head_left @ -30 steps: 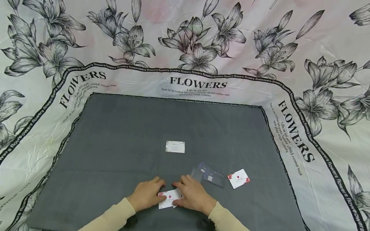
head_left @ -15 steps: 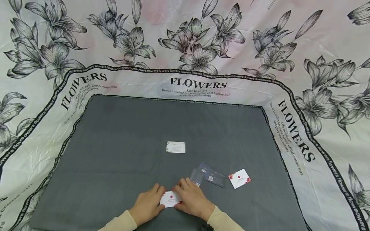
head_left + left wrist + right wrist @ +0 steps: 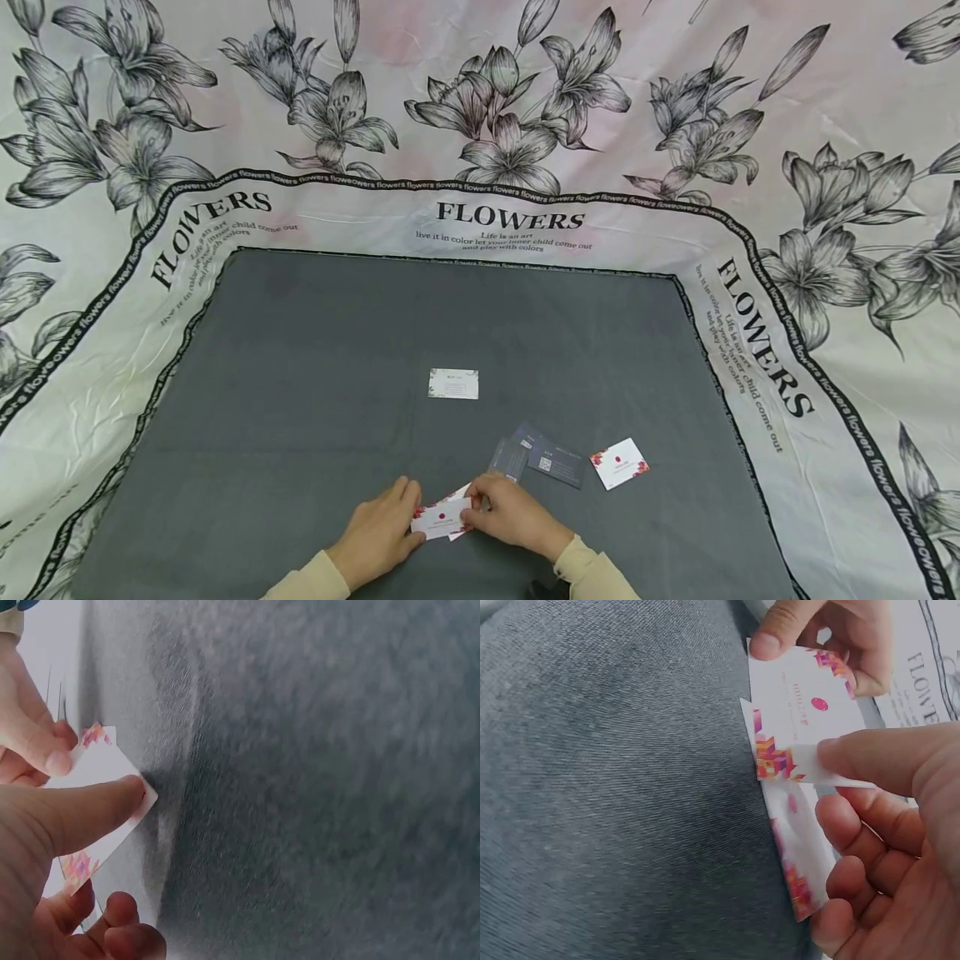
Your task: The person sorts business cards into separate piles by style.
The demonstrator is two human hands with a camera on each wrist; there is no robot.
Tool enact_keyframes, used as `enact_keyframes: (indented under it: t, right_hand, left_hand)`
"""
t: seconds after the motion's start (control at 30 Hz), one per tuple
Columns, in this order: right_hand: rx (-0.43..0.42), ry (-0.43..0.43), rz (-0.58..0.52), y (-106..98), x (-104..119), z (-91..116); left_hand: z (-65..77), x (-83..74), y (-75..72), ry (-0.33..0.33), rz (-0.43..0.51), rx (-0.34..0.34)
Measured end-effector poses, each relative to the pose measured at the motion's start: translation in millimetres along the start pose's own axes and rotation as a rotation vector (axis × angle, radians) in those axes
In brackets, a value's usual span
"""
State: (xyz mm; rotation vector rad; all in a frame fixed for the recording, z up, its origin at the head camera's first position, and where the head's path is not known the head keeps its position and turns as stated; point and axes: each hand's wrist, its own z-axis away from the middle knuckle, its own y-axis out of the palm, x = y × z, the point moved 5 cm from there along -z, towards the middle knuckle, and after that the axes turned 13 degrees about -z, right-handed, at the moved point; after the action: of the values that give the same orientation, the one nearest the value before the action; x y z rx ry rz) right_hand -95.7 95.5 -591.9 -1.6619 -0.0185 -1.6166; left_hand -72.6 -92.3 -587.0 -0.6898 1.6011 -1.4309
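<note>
A white business card (image 3: 438, 518) with red corner patterns and a red dot lies between both hands near the front of the grey cloth. My left hand (image 3: 378, 529) grips its left end, thumb on top, as the left wrist view shows. At the opposite end, my right hand (image 3: 517, 517) pinches the same card between thumb and fingers. Beneath it a second white card (image 3: 799, 847) with a similar pattern sticks out at a slant under the right fingers. How much of that lower card the left hand holds is hidden.
Dark, partly see-through cards (image 3: 556, 462) overlap just beyond my right hand. Farther right lies another white card (image 3: 619, 464) with red corners. A white card (image 3: 453, 384) with small grey corner patterns lies farther back. A flower-printed border (image 3: 510, 221) surrounds the grey cloth (image 3: 322, 350).
Half a second ago the cards in my hands looked lined up; now the lower one slants out toward the upper right. My right fingers have drawn in to the top card's right end.
</note>
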Motion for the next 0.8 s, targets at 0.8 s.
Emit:
enact_keyframes:
  t: [0.8]
  right_hand:
    - [-0.538, 0.283, -0.987, -103.5, -48.8, -21.4]
  left_hand:
    - [-141.1, 1.7, -22.4, -0.354, 0.977, 0.112]
